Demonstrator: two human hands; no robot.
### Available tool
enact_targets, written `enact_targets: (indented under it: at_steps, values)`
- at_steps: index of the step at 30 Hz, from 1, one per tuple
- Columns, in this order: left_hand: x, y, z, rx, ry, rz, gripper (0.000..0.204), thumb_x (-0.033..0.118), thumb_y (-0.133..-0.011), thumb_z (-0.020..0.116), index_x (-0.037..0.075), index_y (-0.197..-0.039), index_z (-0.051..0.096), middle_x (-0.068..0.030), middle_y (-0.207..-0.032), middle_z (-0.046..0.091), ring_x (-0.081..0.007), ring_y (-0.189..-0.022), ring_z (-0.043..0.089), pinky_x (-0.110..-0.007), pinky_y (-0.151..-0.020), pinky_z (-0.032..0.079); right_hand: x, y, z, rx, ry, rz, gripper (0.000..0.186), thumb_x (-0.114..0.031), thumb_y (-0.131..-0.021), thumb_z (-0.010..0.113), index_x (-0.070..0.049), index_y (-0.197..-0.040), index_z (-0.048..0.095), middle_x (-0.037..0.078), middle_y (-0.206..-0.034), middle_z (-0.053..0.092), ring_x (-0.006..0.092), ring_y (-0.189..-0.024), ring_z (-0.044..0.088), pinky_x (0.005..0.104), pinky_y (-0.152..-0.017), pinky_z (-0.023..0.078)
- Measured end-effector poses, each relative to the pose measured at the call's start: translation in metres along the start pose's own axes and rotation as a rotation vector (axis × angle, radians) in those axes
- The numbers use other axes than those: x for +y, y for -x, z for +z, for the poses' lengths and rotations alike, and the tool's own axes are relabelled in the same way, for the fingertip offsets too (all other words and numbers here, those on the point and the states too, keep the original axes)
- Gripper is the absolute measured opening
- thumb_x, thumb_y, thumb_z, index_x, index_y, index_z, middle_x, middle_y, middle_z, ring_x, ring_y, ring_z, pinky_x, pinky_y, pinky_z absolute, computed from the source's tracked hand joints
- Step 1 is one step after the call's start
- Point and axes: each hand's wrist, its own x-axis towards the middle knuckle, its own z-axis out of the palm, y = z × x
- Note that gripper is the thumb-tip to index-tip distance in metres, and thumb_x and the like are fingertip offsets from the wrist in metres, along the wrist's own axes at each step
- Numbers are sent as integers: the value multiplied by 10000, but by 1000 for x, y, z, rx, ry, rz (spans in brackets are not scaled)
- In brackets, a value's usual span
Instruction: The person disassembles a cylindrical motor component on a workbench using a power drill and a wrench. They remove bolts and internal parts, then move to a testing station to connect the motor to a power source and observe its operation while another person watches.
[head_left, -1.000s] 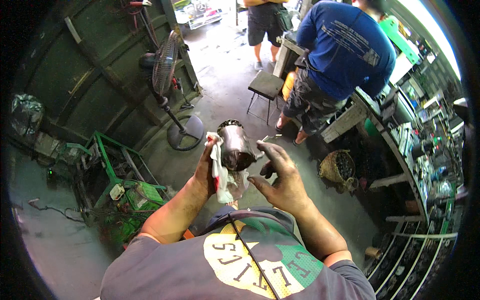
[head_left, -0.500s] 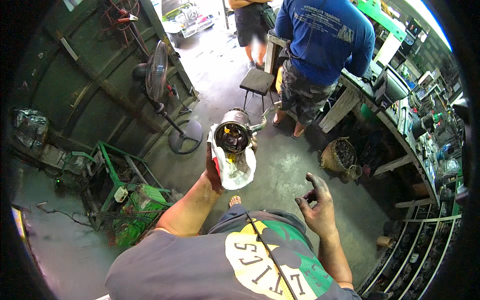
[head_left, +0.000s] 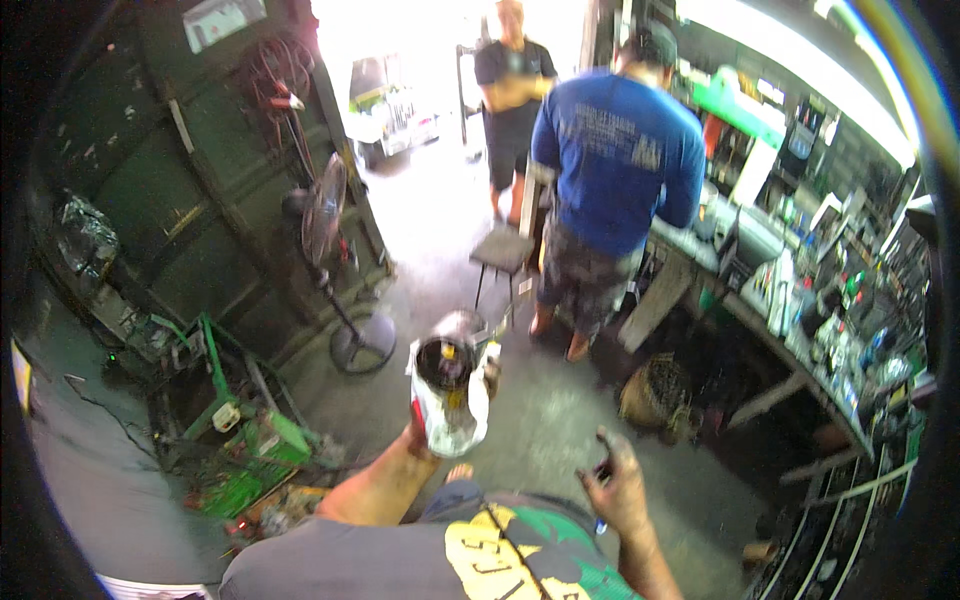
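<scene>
We hold a metal cylindrical part (head_left: 447, 362) wrapped in a white rag (head_left: 450, 420), raised in front of us above the floor, its dark open end tilted up toward us.

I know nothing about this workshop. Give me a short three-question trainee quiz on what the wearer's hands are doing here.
1. True or false: the left hand holds up a metal cylinder wrapped in a white rag.
2. The right hand is: A) gripping the cylinder, B) apart from it, lower down, C) resting on the stool.
3. What stands on the floor left of the cylinder?

Key: 1 true. 2 B. 3 a pedestal fan.
</scene>
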Motion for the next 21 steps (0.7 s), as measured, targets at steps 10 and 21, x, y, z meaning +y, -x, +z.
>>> enact_targets:
  at_steps: [10, 21]
  values:
    - [24, 6, -19, -142, -143, 10, 923, 722, -945, 695, 45, -1546, 516, -258, -1389, 637, -400, -1213, 700, -534, -1031, 628, -7, -14, 17, -34, -26, 161, 707, -115, -880, 855, 40, -1503, 560, 243, -1397, 634, 239, -928, 726, 357, -819, 611]
    - [68, 14, -32, -31, -262, -15, 1043, 838, -920, 596, 4, -1541, 514, -307, -1287, 697, -435, -1140, 734, -598, -969, 631, -19, -31, 45, -73, 25, 184, 728, -164, -891, 862, 3, -1528, 551, 277, -1445, 600, 296, -891, 770, 406, -824, 639]
